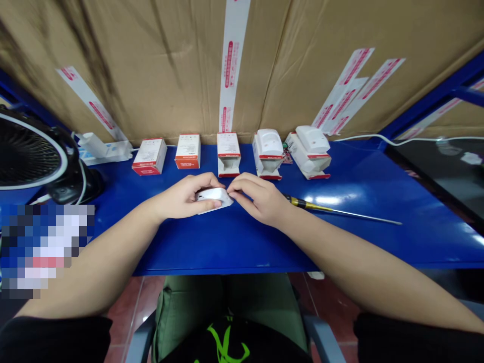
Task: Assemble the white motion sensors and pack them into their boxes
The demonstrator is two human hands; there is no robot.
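Observation:
My left hand (181, 196) is closed around a white plastic detector (216, 195), thumb along its near side and fingers over its far side. Just above the blue table, the detector lies tilted in that grip. My right hand (262, 199) pinches with thumb and forefinger at the detector's right end. Whatever is between those fingertips is too small to make out. A long screwdriver (321, 207) with a black and yellow handle lies beside my right wrist, its shaft pointing right; the wrist partly covers the handle.
Along the back stand closed detector boxes (149, 156) (188, 151) and an open box (228, 152). Two more open boxes carry white detectors (269, 142) (312, 139), with a small circuit board (287, 154) between them. A black fan (34, 151) and power strip (113, 151) are left.

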